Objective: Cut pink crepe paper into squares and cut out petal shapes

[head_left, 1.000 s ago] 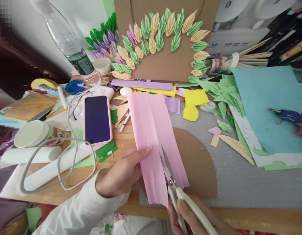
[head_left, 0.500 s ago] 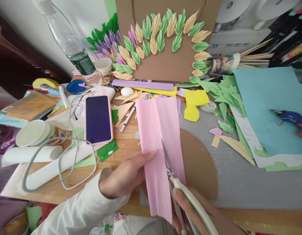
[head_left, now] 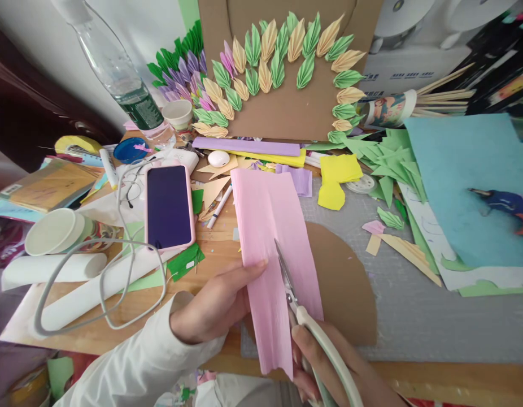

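A long piece of pink crepe paper (head_left: 261, 220) hangs over the table edge, slit from its near end up to about the middle. My left hand (head_left: 221, 297) pinches its left side, thumb on top. My right hand (head_left: 325, 356) is wrapped around the cream handles of a pair of scissors (head_left: 289, 288), whose blades lie in the slit with the tip pointing away from me. Beneath the right part of the paper is a rounded brown cardboard piece (head_left: 346, 282) on a grey cutting mat (head_left: 435, 330).
A pink-cased phone (head_left: 168, 206) and a looped grey cable (head_left: 103, 277) lie to the left, near a paper cup (head_left: 58, 232). Behind stands a cardboard panel (head_left: 282, 113) with folded paper leaves. Blue paper (head_left: 460, 186) and green scraps (head_left: 388, 155) are on the right.
The scissors have moved slightly left and up along the pink crepe paper. The paper's right strip leans further to the right at its near part, and its top has tilted left.
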Demonstrator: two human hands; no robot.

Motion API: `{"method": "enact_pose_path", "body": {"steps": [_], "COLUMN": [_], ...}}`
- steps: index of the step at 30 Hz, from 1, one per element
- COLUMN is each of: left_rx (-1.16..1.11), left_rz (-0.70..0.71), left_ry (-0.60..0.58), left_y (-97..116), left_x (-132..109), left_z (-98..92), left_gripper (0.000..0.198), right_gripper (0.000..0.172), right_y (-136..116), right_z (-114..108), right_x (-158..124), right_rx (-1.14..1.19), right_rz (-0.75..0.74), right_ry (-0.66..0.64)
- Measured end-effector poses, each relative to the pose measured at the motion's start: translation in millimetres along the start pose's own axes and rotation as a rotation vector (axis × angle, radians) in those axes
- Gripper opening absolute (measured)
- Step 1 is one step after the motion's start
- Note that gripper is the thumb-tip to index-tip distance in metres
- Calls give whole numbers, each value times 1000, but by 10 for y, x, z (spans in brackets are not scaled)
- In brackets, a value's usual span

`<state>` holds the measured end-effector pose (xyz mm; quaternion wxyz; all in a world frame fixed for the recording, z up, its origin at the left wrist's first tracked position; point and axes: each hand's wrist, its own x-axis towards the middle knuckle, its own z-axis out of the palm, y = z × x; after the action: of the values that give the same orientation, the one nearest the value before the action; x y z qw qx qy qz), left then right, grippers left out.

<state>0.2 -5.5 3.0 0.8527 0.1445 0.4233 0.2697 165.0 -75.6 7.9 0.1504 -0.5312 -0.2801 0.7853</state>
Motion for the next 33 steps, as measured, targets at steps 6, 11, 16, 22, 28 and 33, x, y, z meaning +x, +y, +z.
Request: {"method": "enact_pose_path", "body": {"steps": [6, 11, 16, 22, 28, 33], "left_rx": [33, 46, 58, 72, 37, -29], "left_rz": [-17, -54, -64, -35, -2, 85], "left_ry": [-29, -45, -42, -84, -68, -103], "left_y": [-3, 19, 17, -9, -3, 47], "left_x": [-4, -24, -30, -1, -4, 5], "left_z": [-9, 23, 19, -13, -23, -36], "left_gripper": [25, 28, 29, 28, 25, 20], "right_gripper": [69, 66, 62, 57, 60, 53], "right_y": [-88, -178, -124, -82, 135, 314], "right_z": [20, -4, -22, -7, -68, -246], "right_x": [-39, -65, -81, -70, -5, -57], "right_rx": [-83, -86, -97, -48, 53, 78], "right_rz": [-29, -69, -11, -12, -118, -302], "right_ry": [63, 94, 191, 174, 40, -122]}}
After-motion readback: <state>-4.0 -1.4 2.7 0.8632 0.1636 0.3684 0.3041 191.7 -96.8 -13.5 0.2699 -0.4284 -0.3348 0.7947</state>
